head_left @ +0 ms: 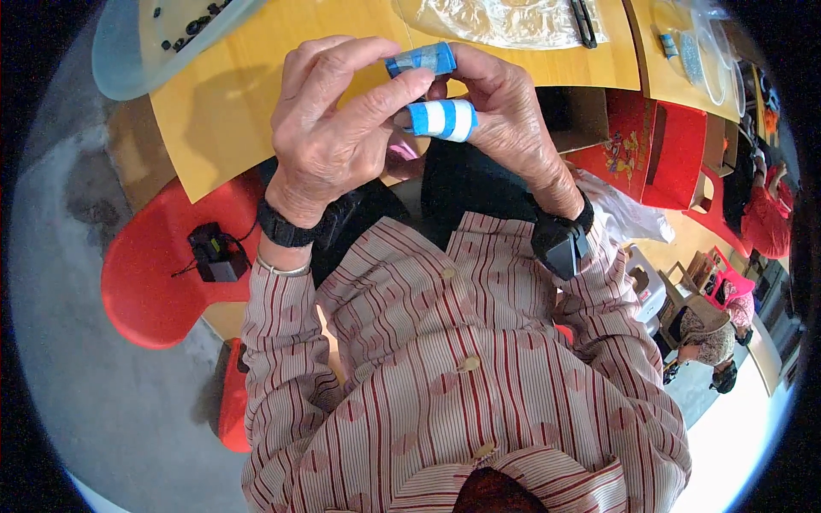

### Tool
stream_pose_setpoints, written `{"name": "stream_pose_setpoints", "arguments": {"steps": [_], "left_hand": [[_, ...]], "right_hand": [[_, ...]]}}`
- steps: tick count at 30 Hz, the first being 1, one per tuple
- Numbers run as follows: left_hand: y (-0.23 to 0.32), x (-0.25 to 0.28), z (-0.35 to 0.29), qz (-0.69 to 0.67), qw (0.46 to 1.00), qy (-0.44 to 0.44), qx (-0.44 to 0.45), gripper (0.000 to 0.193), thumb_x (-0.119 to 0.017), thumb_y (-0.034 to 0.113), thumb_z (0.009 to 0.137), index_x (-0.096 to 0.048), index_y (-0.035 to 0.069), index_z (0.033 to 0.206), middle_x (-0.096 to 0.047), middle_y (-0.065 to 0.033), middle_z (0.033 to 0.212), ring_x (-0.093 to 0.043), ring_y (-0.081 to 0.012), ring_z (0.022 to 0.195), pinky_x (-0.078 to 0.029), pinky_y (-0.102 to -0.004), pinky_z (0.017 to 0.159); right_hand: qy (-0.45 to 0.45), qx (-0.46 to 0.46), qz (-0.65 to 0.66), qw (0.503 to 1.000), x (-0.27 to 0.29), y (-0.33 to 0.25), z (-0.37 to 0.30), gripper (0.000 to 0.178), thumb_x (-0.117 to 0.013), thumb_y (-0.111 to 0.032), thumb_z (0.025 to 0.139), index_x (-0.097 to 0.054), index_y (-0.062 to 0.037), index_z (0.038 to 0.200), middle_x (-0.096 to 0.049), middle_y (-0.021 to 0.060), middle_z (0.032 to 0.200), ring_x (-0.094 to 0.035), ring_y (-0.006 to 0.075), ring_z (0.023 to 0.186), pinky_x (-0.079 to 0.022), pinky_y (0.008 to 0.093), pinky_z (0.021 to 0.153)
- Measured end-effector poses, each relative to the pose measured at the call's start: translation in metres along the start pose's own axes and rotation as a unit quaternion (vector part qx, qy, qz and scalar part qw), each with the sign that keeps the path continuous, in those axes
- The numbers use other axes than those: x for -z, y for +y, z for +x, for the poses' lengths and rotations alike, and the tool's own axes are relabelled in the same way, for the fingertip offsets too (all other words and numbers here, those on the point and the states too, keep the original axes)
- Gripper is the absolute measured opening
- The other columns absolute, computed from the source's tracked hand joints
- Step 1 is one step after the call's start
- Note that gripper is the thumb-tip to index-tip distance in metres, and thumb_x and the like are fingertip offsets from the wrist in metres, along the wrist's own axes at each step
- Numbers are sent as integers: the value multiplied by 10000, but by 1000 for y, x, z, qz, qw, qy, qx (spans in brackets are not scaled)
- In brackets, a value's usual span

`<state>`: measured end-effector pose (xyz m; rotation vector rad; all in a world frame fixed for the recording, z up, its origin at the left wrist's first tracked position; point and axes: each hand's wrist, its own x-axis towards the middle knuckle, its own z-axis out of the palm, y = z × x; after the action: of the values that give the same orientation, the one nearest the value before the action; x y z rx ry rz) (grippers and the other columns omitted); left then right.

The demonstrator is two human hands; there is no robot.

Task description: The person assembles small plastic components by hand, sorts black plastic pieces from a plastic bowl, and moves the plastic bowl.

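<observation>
Both hands meet above the near edge of the yellow table, fingertips close together. My right hand (519, 115) has blue-and-white striped wraps around its fingers: one wrap (440, 120) appears to be on the thumb, another wrap (421, 60) on the index finger. My left hand (329, 128) comes in from the left with bent fingers. Its index fingertip lies between the two wraps, against the lower edge of the upper one. Both hands are closed in a pinch; whatever sits between the fingertips is hidden by the fingers and wraps.
A translucent tub (128, 60) with small black pieces stands on the yellow table (214, 120) at the far left. Clear plastic (505, 21) and dark thin sticks (584, 21) lie at the back. A black device (215, 252) rests on the red chair (150, 282). Other people sit at far right.
</observation>
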<state>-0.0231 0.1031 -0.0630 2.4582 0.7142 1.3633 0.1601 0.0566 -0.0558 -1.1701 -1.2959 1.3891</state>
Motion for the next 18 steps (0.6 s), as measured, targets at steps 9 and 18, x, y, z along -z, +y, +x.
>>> {"name": "stream_pose_setpoints", "arguments": {"steps": [9, 18], "left_hand": [[0, -5, -3, -9, 1000, -2, 9, 420, -647, -3, 587, -708, 152, 972, -615, -46, 1010, -575, -242, 876, -467, -345, 773], [-1, -7, -7, -10, 1000, 10, 14, 381, -663, 4, 592, -699, 128, 951, -621, -48, 996, -582, -243, 872, -477, -337, 764]], "right_hand": [[12, 30, -62, 998, 2, 6, 1, 420, -813, -289, 702, -645, -23, 980, -619, 25, 770, -568, 66, 694, -503, 239, 582], [-27, -63, -83, 994, 1, -9, 1, 450, -778, -162, 751, -578, 2, 1119, -597, 27, 967, -568, 83, 904, -529, 229, 777]]}}
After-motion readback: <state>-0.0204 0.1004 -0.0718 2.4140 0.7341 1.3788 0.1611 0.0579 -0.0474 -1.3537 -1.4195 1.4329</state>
